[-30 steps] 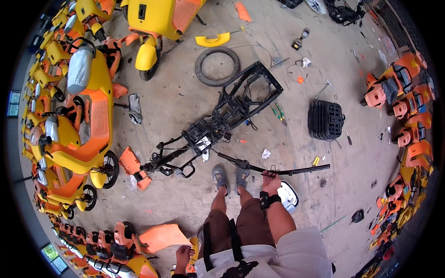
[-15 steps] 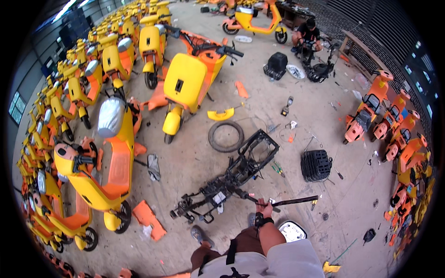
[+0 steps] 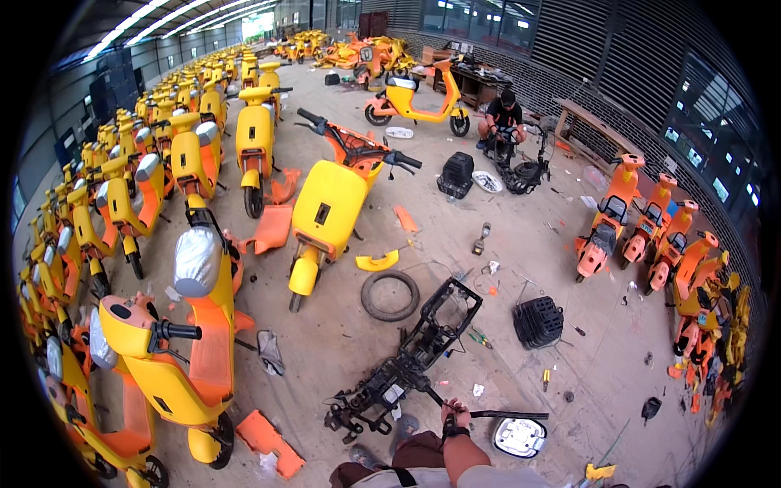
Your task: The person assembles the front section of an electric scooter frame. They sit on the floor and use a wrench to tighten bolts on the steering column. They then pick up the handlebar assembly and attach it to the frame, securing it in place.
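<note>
My right hand (image 3: pixel 455 414), with a dark band at the wrist, is closed around a long black bar (image 3: pixel 508 415). The bar sticks out to the right, and on the left a dark tube leads from the hand to a stripped black scooter frame (image 3: pixel 399 370). Whether bar and tube are one piece, I cannot tell. The frame lies on the floor in front of my feet, its open rear section pointing away from me. Close to the bar's right part is a white panel (image 3: pixel 521 439) with a dark edge. My left hand is out of view.
A loose tyre (image 3: pixel 390 295), pliers (image 3: pixel 480 338), a black crate-like part (image 3: pixel 538 323) and a yellow-handled tool (image 3: pixel 546 379) lie around. Yellow scooters (image 3: pixel 329 203) crowd the left; orange ones (image 3: pixel 608 220) stand right. A person (image 3: pixel 504 122) crouches at another frame farther back.
My view has tilted up, showing more of the far hall and less of my body. My right hand stays on the bar, which now reaches over the white panel's edge.
</note>
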Demonstrator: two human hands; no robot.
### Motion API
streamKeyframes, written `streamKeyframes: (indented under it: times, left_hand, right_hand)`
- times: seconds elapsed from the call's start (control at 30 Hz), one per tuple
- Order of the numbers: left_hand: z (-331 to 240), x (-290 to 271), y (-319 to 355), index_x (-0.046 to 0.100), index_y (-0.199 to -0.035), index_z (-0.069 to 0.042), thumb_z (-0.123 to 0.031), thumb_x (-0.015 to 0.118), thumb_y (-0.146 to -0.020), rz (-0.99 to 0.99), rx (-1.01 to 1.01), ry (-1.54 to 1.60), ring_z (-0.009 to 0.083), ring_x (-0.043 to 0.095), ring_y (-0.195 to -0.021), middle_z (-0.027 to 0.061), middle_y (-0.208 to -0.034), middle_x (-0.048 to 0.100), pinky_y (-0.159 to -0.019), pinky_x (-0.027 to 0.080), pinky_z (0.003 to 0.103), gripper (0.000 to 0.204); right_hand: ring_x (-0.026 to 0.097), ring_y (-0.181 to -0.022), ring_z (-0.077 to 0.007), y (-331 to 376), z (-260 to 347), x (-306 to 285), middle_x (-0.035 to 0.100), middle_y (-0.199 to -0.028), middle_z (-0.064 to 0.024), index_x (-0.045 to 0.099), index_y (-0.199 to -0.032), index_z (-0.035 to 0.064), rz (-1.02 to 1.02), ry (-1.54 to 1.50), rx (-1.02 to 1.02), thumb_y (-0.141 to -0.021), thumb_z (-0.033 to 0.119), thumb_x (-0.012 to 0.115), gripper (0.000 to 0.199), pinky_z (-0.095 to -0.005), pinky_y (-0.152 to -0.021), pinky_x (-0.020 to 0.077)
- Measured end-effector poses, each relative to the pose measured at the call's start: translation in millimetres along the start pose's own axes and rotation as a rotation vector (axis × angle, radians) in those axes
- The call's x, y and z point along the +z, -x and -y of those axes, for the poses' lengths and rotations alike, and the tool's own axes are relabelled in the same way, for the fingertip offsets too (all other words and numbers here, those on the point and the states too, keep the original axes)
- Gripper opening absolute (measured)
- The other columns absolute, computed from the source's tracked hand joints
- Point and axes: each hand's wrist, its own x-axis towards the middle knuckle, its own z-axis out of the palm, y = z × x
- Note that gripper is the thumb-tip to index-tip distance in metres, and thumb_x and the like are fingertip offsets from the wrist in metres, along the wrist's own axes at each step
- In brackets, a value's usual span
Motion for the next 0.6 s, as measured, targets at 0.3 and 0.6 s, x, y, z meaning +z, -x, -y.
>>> streamKeyframes:
  times: [0.3, 0.6]
  left_hand:
    - [-138, 34, 19, 0.060, -0.085, 0.006, -0.012, 0.052, -0.081, 0.097, 0.065, -0.356, 0.0200, 0.067, -0.058, 0.0144, -0.068, 0.068, -0.052, 0.054, 0.031, 0.020]
    - [-305, 45, 25, 0.061, -0.093, 0.000, -0.012, 0.056, -0.085, -0.008, 0.435, -0.618, 0.0246, 0.066, -0.064, 0.0126, -0.070, 0.067, -0.061, 0.051, 0.033, 0.015]
  right_hand:
    - [0.039, -0.050, -0.0199, -2, 8, -18, 0.032, -0.048, -0.0018, 0.033, -0.057, 0.0115, -0.178, -0.233, -0.062, -0.088, 0.020, 0.035, 0.032, -0.0429, -0.080, 0.0476]
    - [0.043, -0.056, -0.0219, -11, -10, 19, 0.031, -0.050, -0.0047, 0.031, -0.056, 0.0094, -0.224, -0.269, 0.242, -0.080, 0.010, 0.039, 0.025, -0.0504, -0.086, 0.0467]
